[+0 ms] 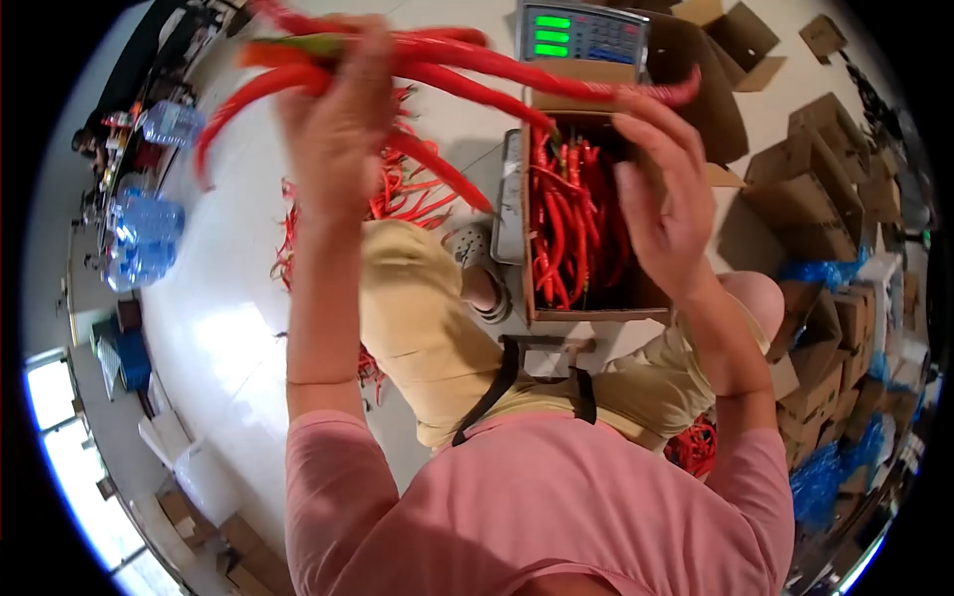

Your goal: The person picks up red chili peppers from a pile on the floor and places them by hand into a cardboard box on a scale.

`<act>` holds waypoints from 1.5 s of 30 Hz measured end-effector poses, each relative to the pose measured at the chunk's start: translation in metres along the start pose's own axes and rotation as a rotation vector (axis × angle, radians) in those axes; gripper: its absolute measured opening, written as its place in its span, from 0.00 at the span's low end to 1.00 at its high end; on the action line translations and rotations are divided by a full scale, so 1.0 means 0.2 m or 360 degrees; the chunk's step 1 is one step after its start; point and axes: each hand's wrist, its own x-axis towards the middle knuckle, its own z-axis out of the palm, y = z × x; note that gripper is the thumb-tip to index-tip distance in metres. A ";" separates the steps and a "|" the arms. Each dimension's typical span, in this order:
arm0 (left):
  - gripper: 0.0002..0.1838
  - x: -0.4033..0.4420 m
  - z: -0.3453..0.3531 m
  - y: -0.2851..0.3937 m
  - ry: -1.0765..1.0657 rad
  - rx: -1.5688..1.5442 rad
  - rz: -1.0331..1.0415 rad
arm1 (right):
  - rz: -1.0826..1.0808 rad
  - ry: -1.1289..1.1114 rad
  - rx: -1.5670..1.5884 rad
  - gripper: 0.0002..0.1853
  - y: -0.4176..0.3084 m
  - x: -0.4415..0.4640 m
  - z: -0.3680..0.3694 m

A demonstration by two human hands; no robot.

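Note:
My left hand (343, 124) is raised at the upper left, its fingers wrapped round a bunch of long red chili peppers (467, 60). The peppers fan out from the grip, several of them pointing right. My right hand (671, 189) hovers over the right side of an open cardboard box (596, 316), its fingers curved and apart. One long pepper's tip passes by its upper fingers; whether they touch, I cannot tell. More red chili peppers (566, 223) lie lengthwise inside the box.
A scale display (581, 38) with green digits stands behind the box. Loose chili peppers (407, 189) lie on the floor between and left of my legs. Empty cartons (810, 189) and blue plastic (830, 477) crowd the right. Large water bottles (144, 219) stand at the left.

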 end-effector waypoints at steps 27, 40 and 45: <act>0.10 0.26 -0.12 -0.50 -0.0758 -0.1109 -0.0843 | 0.1394 -0.0360 0.0297 0.14 0.46 -0.37 -0.08; 0.24 0.09 0.26 -0.59 -0.1012 -0.0684 -0.1370 | 0.1185 -0.0461 0.1028 0.14 0.29 -0.20 -0.05; 0.31 0.07 0.33 -0.56 -0.0942 -0.0358 -0.1299 | 0.1458 -0.0402 0.1336 0.14 0.26 -0.19 -0.08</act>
